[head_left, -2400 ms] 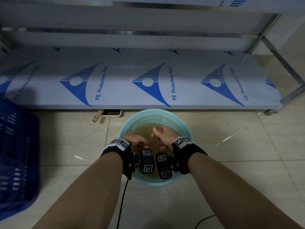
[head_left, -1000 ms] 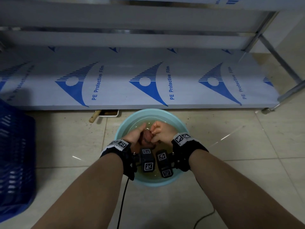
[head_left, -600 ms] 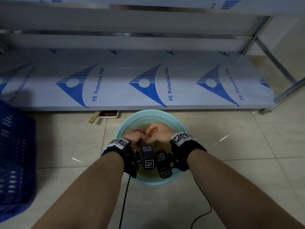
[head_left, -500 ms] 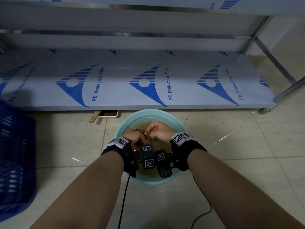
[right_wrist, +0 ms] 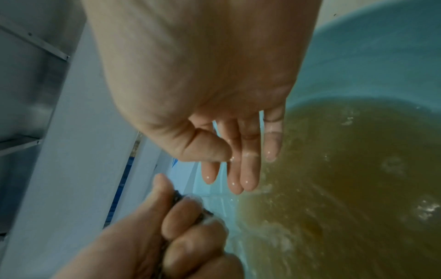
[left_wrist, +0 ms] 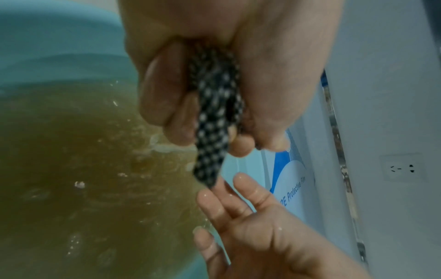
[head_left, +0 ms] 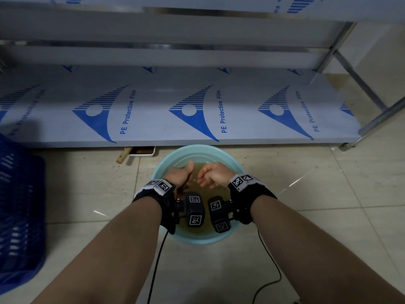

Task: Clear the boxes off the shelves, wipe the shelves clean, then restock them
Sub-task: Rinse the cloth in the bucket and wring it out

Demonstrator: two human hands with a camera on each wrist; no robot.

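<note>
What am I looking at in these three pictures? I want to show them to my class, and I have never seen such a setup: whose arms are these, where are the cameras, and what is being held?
No machine here: a person crouches on a tiled floor, wearing three cameras. The wide picture comes from a head camera looking down at both arms; the black boxes strapped to the wrists are the other two cameras, each looking along its hand.

On the floor stands a light blue basin of murky brown water, before a low metal shelf covered in printed protective film. A blue crate stands on the left.

The left hand grips a wet dark cloth with pale dots, bunched in its fist above the water. The right hand is wet, its fingers loosely straight, and holds nothing. No boxes show on the shelf.
</note>
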